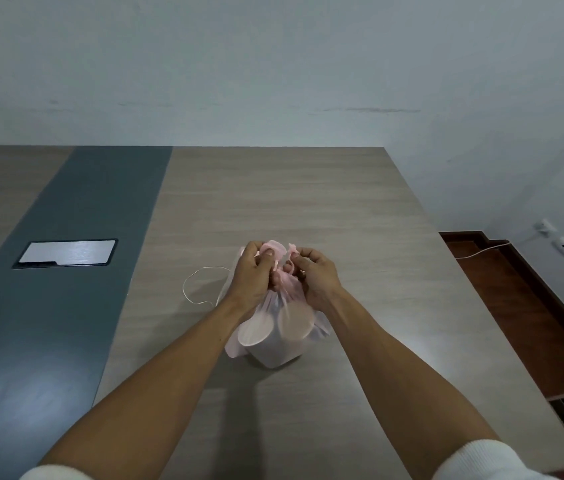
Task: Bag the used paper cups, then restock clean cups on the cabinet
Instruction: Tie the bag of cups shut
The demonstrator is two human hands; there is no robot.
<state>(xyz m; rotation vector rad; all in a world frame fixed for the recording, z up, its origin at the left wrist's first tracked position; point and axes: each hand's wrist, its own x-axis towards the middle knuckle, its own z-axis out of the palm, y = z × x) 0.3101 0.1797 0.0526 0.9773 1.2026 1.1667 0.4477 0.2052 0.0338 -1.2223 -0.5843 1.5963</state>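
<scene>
Two paper cups (pixel 275 329) already inside pink bag (pixel 285 306), standing on worktop (pixel 342 237). Left hand (pixel 251 275) and right hand (pixel 315 275) pinch gathered bag neck, apparently knotting. Outstanding: finishing closure; restocking clean cups, none visible.

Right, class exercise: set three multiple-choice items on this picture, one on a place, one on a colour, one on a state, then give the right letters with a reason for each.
1. Where does the bag stand?
A. on the wood-grain tabletop
B. on the floor
C. on a chair

2. What colour is the bag?
A. black
B. pale pink
C. green

3. What are the hands doing?
A. lying flat on the table
B. both pinching the bag's gathered top
C. holding a loose cup

Answers: 1 A, the bag rests on the tabletop. 2 B, the thin plastic is pale pink, with cups showing through. 3 B, the left hand and right hand grip the bunched neck.
</scene>
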